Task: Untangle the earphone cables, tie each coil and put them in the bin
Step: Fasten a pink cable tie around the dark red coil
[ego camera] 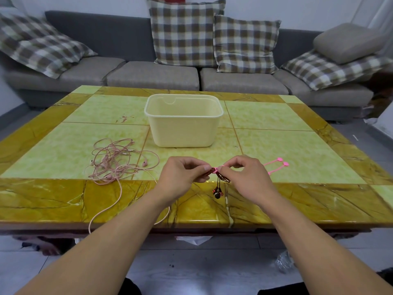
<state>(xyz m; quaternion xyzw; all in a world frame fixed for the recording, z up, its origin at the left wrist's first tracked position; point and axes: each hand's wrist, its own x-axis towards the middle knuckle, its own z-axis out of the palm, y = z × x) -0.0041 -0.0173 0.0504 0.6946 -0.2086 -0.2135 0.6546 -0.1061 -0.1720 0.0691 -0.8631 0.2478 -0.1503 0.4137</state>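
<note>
Tying off the dark coil while the pink pile waits

Biggest first: the cream bin (184, 122) sits mid-table, rigid plastic and probably light, so I'd grab it by the rim if it needs shifting. Left of it, the pink earphone tangle (119, 160) sprawls on the table (297, 145), one strand drooping over the near edge; it looks limp, featherweight and snaggy, best lifted by a loose loop rather than yanked by an earbud. Close together above the near edge, the left hand (182, 173) pinches the dark red earphone coil (219, 177), buds dangling, while the right hand (244, 173) pinches a pink tie (217, 169) around it. The tie seems soft and stretchy. Two spare pink ties (277, 165) lie just right.
</note>
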